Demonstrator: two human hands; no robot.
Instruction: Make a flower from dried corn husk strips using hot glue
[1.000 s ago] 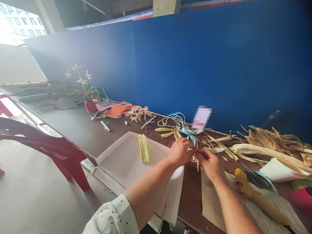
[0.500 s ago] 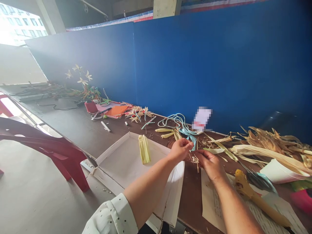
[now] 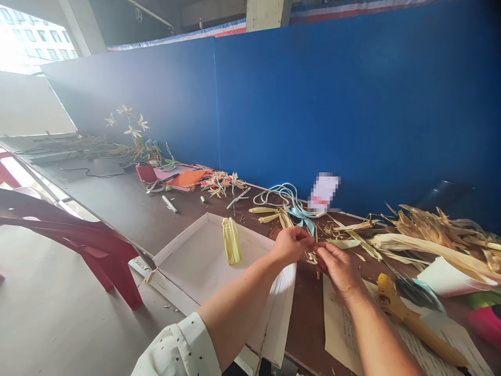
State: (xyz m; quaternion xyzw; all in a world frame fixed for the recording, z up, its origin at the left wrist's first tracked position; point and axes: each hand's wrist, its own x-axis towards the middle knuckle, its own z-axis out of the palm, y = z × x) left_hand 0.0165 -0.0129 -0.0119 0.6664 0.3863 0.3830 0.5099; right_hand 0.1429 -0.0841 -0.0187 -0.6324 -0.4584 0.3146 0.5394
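Left hand (image 3: 290, 245): fingers bent, thumb side turned toward the right hand; whether anything is gripped between the fingertips cannot be told
Right hand (image 3: 338, 267): fingers bent and pointing toward the left hand, the tips of the 2 hands just beside each other; its grip is too small to read
Blue ribbon (image 3: 306, 222): on the surface (image 3: 125, 198), just beyond the left hand
Pale scraps (image 3: 311, 257): small bits that show in the gap between and below the 2 hands
Green husk pieces (image 3: 261, 212): 2 slim ones near the ribbon, on its left
Pale blue cord (image 3: 270, 197): looped behind those pieces, close to the blue panel (image 3: 332, 104)
White tray (image 3: 188, 261): shallow, under the left forearm, with 1 pleated yellow-green husk (image 3: 232, 240) inside
Printed sheet (image 3: 340, 324): partly under the right forearm, a yellow tool (image 3: 422, 329) lying across it
Dried husks (image 3: 434, 224): heaped at the right, some over the rim of a white cup (image 3: 444, 274), which is tilted
Husk flowers (image 3: 219, 185): beyond the tray, near the orange paper (image 3: 190, 178)
Red chair (image 3: 90, 245): at the left, beside the surface
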